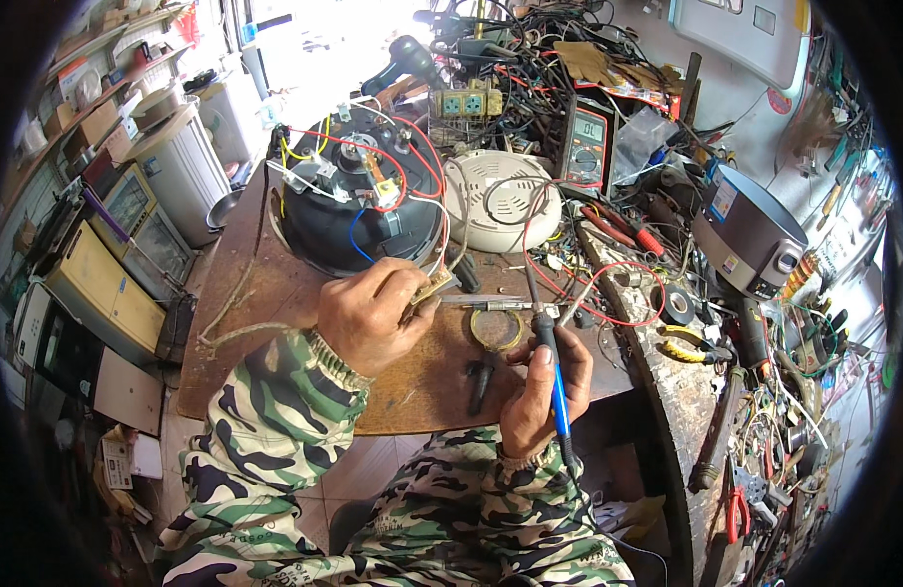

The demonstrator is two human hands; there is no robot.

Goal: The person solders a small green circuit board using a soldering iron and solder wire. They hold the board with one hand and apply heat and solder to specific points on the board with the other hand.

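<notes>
Pinched between thumb and fingers of the left hand [371,315], above the workbench [397,396] and just in front of a round black appliance body [319,225]: a small board [432,288], partly covered by fingertips, details too fine to make out. Unclear: any join between board and coloured wires [353,235]. Grasped in the right hand [547,391], thumb against the handle: a blue soldering iron [559,399], pointing away across the bench, tip apart from the board and hard to pick out against the clutter, cord partly lost against the camouflage sleeve [530,499]. Farther back, a cream vented cover [500,196], partly hidden by cable; beside it, a multimeter [587,147]. Washed out by glare: the window [339,44].
</notes>
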